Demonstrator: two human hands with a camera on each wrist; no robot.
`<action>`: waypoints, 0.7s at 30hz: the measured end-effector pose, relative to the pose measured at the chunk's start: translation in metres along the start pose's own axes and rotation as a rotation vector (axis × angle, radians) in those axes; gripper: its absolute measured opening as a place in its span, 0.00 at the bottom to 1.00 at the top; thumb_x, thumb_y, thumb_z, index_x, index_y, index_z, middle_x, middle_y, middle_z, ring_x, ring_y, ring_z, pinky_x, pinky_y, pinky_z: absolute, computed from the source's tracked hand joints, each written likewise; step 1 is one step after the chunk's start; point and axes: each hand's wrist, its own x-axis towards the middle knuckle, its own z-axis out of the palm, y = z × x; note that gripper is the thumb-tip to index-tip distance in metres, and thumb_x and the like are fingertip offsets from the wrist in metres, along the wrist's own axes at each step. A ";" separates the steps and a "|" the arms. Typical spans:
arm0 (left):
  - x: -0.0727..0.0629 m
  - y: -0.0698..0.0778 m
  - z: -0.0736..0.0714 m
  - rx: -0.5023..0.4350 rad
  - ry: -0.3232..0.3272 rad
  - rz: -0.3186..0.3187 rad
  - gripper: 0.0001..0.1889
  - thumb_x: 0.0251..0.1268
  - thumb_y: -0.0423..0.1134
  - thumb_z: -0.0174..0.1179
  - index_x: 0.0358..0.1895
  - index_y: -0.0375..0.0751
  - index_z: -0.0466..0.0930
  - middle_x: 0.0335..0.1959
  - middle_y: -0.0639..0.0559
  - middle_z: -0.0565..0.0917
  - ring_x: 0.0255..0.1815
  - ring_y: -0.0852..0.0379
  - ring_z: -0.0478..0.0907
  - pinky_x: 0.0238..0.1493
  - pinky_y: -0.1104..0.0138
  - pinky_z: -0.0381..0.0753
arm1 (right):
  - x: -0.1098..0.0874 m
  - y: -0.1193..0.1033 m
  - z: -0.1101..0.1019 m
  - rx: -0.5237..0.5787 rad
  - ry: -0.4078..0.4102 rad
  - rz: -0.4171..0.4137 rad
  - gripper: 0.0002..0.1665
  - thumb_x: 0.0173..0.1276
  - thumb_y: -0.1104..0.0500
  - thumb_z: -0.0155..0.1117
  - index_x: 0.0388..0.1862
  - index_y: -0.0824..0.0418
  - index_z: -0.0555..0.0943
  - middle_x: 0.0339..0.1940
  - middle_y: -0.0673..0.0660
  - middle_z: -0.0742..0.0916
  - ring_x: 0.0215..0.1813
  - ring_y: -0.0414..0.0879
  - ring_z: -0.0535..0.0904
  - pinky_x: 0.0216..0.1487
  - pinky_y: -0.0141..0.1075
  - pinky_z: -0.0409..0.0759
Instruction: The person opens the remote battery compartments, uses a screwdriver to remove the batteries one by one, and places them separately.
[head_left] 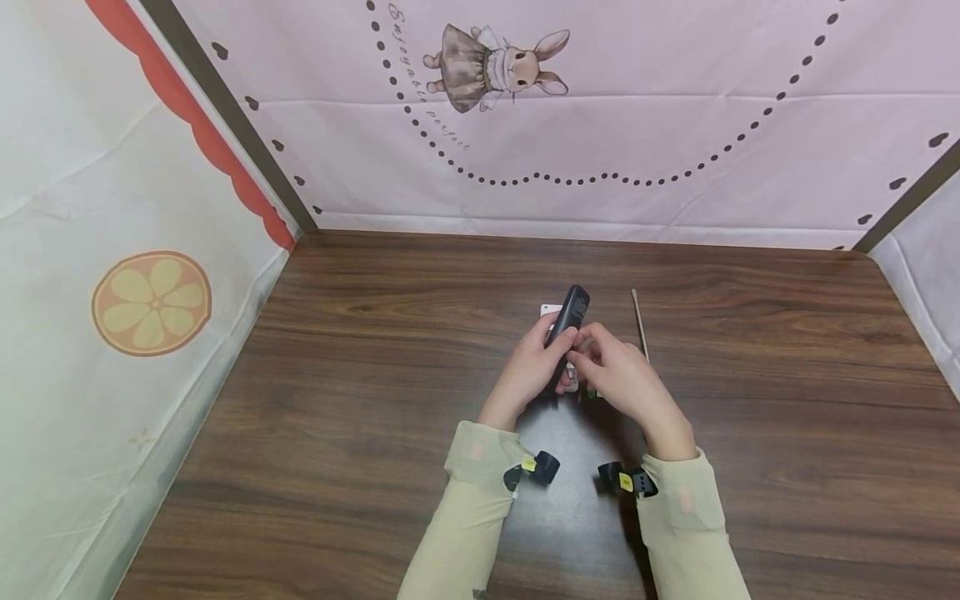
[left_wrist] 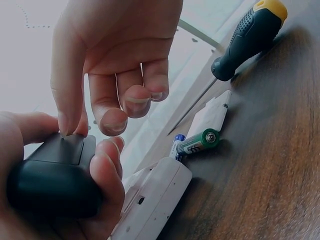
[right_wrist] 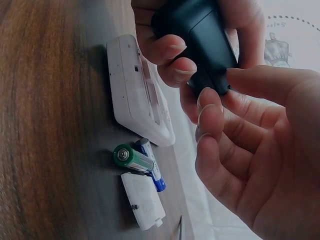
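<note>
A black remote control (head_left: 574, 308) is in my left hand (head_left: 527, 367), whose fingers and thumb wrap round its sides. The rectangular battery cover (left_wrist: 60, 149) on its back faces up. My right hand (head_left: 626, 379) is at the remote's near part, its thumb tip pressing on the cover's edge and a fingertip against the remote beside it. Its other fingers curl loosely, apart from the remote. Under the hands a white plastic device (right_wrist: 125, 85) lies on the table, partly hidden in the head view. Beside it are a green battery (right_wrist: 132, 157) and a blue-and-white battery (right_wrist: 155, 167).
A small white cover (right_wrist: 142, 200) lies by the batteries. Past it rests a screwdriver (left_wrist: 255, 35) with a black and yellow handle, its shaft pointing away from me. The brown wooden table (head_left: 360, 358) meets a printed cloth wall (head_left: 675, 125) at the back.
</note>
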 end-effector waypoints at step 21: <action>0.013 -0.023 0.000 -0.009 0.026 0.014 0.19 0.61 0.55 0.51 0.54 0.57 0.67 0.22 0.41 0.76 0.12 0.54 0.72 0.15 0.60 0.76 | 0.000 0.000 0.001 0.005 -0.006 0.004 0.15 0.65 0.49 0.53 0.47 0.53 0.69 0.24 0.52 0.82 0.20 0.42 0.75 0.21 0.36 0.70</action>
